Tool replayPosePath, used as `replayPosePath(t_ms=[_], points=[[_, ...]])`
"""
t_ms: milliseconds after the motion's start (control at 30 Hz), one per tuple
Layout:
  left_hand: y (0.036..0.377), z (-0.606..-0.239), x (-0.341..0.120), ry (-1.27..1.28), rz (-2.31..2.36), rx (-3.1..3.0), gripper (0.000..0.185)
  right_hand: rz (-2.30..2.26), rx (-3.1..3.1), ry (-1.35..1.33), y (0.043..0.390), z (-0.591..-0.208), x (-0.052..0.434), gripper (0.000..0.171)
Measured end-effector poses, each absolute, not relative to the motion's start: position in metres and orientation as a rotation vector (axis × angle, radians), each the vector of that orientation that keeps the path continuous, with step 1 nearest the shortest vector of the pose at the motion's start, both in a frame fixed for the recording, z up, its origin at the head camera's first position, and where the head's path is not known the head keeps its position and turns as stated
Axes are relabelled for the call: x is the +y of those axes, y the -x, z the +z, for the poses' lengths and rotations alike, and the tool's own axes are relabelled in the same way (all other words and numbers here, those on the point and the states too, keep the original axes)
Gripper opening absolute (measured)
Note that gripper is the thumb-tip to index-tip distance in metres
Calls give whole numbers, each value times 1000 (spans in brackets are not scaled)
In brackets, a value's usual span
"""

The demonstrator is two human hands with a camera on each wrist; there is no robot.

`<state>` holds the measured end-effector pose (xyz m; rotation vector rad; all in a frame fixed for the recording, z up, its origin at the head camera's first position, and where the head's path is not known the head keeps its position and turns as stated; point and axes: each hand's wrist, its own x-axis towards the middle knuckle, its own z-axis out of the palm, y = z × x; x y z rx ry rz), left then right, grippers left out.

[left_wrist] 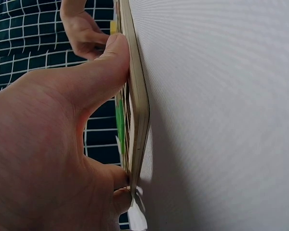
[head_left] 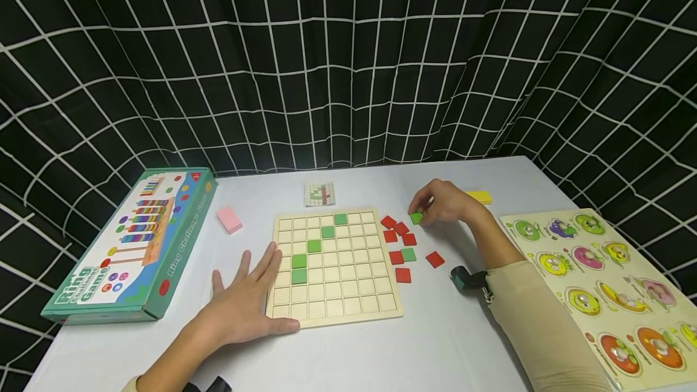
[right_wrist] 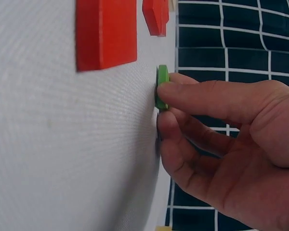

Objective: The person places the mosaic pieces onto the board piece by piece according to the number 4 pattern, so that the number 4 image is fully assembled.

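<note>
A square wooden grid board point(head_left: 356, 305) lies on the white table, with several green tiles point(head_left: 314, 245) set in its cells in a stepped diagonal line. My left hand point(head_left: 242, 309) spreads its straight fingers along the board's left edge, the thumb lying at the near edge. In the left wrist view the thumb point(left_wrist: 116, 50) rests against the board's side. To the right of the board, my right hand point(head_left: 443, 201) pinches a small green tile point(right_wrist: 163, 86) between thumb and fingers, close over the table. Beside it lie several loose red tiles point(head_left: 403, 275) and another green tile point(head_left: 408, 254).
A small pattern card point(head_left: 319, 194) lies behind the board. On the left are a pink block point(head_left: 229, 220) and a ring game box point(head_left: 136, 247). A yellow block point(head_left: 479, 197) sits behind the right wrist, and a fruit puzzle board point(head_left: 590, 280) is at the far right.
</note>
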<state>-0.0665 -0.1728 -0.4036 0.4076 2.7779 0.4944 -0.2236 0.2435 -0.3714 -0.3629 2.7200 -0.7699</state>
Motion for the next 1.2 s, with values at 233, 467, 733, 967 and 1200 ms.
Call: replayPosePath(t_ms=[233, 467, 733, 967, 1200], points=[[66, -404, -173, -407, 508, 2777, 135, -900, 2675, 337, 223, -370, 247, 26], [66, -405, -173, -409, 504, 2776, 136, -1016, 2617, 329, 221, -368, 247, 30], [65, -404, -173, -424, 505, 2785, 135, -1106, 2531, 336, 220, -367, 242, 35], [65, -405, -174, -428, 497, 2793, 135, -1144, 2513, 313, 216, -365, 231, 31], [66, -405, -174, -431, 498, 2791, 135, -1182, 2495, 326, 210, -361, 212, 29]])
